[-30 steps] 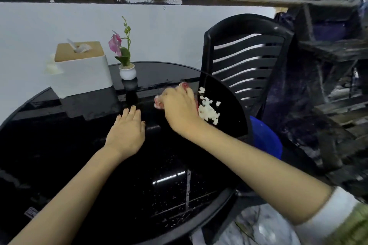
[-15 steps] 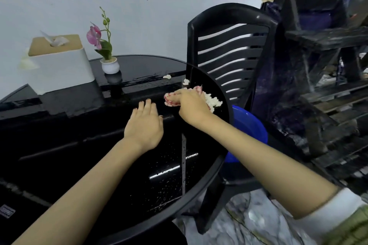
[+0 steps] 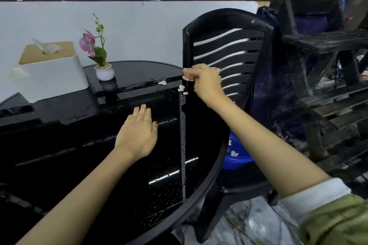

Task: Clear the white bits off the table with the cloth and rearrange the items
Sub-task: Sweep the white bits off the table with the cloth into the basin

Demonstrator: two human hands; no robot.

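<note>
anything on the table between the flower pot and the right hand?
Head view: between the flower pot and the right hand, wet black table and one white bit.

Your glossy black round table [image 3: 65, 151] fills the lower left of the frame.

At upper left your white tissue box [image 3: 50, 73] stands on it, the small potted orchid [image 3: 103, 71] just right. Three white bits [image 3: 162, 82] lie near the upper-right rim, and your left hand [image 3: 137, 135] seems to rest flat at centre.

Home patio; plastic chair [image 3: 225, 49], tissue box [image 3: 49, 71], potted orchid [image 3: 99, 59]
</note>
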